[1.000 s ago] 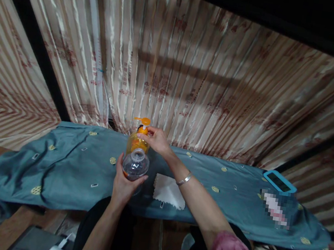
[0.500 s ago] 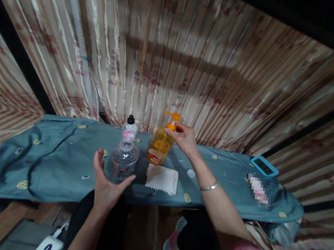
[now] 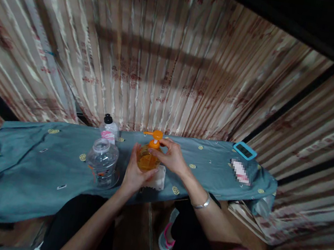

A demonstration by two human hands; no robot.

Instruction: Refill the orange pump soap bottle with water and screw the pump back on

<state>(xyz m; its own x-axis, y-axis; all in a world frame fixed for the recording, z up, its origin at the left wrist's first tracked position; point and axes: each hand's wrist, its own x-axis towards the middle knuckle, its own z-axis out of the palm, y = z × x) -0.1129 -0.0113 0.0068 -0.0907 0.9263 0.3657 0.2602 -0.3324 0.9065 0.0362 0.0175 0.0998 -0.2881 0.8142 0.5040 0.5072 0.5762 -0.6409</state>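
Striped curtains behind teal-clothed bench (image 3: 23, 171). Left hand (image 3: 135, 174), off clear jar (image 3: 103, 165) since half a second ago, now wraps pump bottle (image 3: 147, 159); right hand (image 3: 171, 158) pinches its orange pump neck. Both hands now on bottle, over white cloth (image 3: 159, 178) near bench front edge. Jar left of bottle, small bottle (image 3: 109, 130) behind-left. Open cloth right of bottle up to blue device (image 3: 244, 150).

Striped satin curtains (image 3: 168, 71) — teal-draped table (image 3: 25, 163), dim.

Pretty dim w/ sheen on the curtain (image 3: 168, 71), edges warped + motion-blurred, top-right corner prob just black.
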